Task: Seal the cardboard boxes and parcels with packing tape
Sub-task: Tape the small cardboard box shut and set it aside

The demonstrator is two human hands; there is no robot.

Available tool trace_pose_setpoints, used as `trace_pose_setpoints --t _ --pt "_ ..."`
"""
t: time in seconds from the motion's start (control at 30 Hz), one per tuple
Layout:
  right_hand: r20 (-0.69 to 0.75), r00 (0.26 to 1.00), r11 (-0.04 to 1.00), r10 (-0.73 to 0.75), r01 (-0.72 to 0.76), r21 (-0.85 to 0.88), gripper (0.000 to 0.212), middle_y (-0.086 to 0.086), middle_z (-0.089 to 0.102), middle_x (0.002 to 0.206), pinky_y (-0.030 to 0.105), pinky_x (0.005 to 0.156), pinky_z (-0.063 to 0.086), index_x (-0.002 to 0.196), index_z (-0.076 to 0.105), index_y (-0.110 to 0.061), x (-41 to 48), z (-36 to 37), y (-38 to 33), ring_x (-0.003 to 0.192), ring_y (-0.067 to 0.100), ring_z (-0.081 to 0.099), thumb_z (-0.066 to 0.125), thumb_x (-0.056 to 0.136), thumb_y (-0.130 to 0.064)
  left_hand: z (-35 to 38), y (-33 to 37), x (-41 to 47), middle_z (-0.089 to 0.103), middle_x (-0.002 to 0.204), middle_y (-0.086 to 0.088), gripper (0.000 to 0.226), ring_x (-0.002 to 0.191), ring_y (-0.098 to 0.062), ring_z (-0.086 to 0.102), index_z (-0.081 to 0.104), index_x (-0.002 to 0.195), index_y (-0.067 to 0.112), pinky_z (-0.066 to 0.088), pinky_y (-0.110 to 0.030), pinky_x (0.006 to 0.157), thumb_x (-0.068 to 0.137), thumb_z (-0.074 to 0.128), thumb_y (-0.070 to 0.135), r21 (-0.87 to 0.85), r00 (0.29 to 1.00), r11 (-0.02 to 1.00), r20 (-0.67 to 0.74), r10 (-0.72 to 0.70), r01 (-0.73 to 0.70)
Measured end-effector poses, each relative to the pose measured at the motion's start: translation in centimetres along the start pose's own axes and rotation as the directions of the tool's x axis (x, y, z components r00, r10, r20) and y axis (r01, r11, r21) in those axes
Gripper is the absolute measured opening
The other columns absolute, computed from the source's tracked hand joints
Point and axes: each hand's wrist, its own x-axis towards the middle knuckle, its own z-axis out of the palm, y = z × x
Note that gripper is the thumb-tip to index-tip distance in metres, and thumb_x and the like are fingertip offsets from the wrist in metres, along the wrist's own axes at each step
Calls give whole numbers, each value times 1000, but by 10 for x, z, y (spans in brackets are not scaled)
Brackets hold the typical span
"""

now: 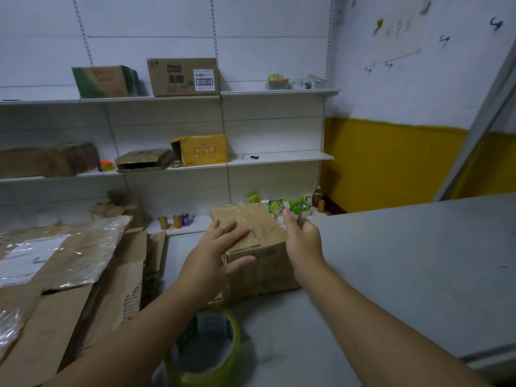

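Lying nearest on the desk (391, 275), the tape roll (236, 346) sits loose. Beyond it, the left hand (220, 241) presses flat on the taped box (268, 263). The right hand (303, 241) pinches a thin tool (299, 217); a slip could slit the seam.

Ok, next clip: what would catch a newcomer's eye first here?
The taped box in the middle of the grey table, with the left hand pressing flat on its top and the right hand pinching a thin tool just over its far right corner. Next, the greenish tape roll at the near edge, by the left forearm.
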Motion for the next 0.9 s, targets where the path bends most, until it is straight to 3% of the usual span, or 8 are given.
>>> trace_pose_setpoints --t 0.1,0.23,0.47,0.6,0.67,0.73,0.83,0.9 --pt "63 994 986 89 -96 132 42 3 49 65 37 73 39 63 46 -20 8 0 10 75 25 51 46 97 -43 2 -2 1 21 152 19 63 144 -8 -1 33 134 45 14 -40 116 77 59 50 -11 1000 1000 -14 13 -13" --pt "65 993 986 102 -109 125 51 2 55 59 39 75 42 58 45 -19 10 1 21 74 26 54 39 98 -49 1 0 0 18 141 28 62 141 -2 -2 28 127 51 14 -41 116 71 53 56 -35 1000 999 6 18 -17" --pt "42 995 993 93 -96 69 45 10 67 81 41 85 50 70 56 -18 4 -4 33 87 29 64 38 99 -48 1 1 -2 18 148 25 72 140 -1 -5 33 139 43 12 -42 116 72 54 59 -22 999 1000 33 23 -22" --pt "27 991 990 131 -132 52 29 3 69 84 49 94 49 81 61 -22 -1 -9 30 91 25 64 45 99 -38 -8 10 -4 14 139 35 68 145 -10 1 29 140 43 17 -41 117 74 41 57 -300 992 950 116 -56 88" --pt "7 995 994 104 -105 36 32 0 68 80 47 92 50 77 59 -23 -3 -10 25 86 20 62 43 99 -39 -9 15 -5 13 151 23 67 145 -16 12 23 143 43 21 -36 113 79 29 60 -439 990 887 47 -134 141" --pt "-9 997 996 79 -79 36 36 -2 68 78 44 88 52 76 60 -24 -5 -11 21 83 18 62 39 99 -43 -10 18 -4 0 159 8 73 145 -21 10 13 146 45 20 -41 115 78 32 62 -423 988 893 65 -144 158" --pt "-28 1000 994 -14 17 106 49 -1 72 82 45 83 55 76 70 -28 -6 -12 20 88 22 66 36 90 -60 -9 16 -1 -20 156 10 79 145 -21 5 8 144 48 21 -37 113 76 49 54 -272 975 951 204 -89 144" --pt "2 999 992 -38 37 117 58 0 72 92 51 88 53 82 71 -32 -6 -12 21 95 25 66 35 74 -77 -8 10 1 -23 155 11 77 145 -22 9 0 139 52 25 -36 112 74 41 61 -89 974 991 214 -77 98"
